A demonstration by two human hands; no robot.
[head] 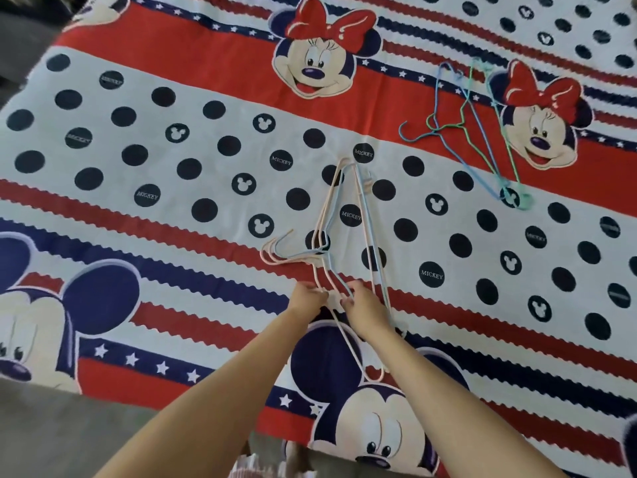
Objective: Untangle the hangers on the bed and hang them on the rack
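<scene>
Bedding covers nearly the whole view: a bed sheet (172, 98) printed with red and navy zigzag stripes, a white band of dark dots, and cartoon mouse faces. Grey floor (51, 426) shows beyond the sheet's near-left edge. A tangled bunch of pale pink and light blue hangers (344, 229) lies on the dotted band, hooks pointing left. The left hand (306, 298) and the right hand (362, 305) meet at the near end of that bunch, and each grip is closed on its thin wires, fingers curled round them. Beyond the bunch and to its right, well apart from it, a second cluster of blue and green hangers (482, 139) lies across the red stripe beside a bow-wearing mouse face.
</scene>
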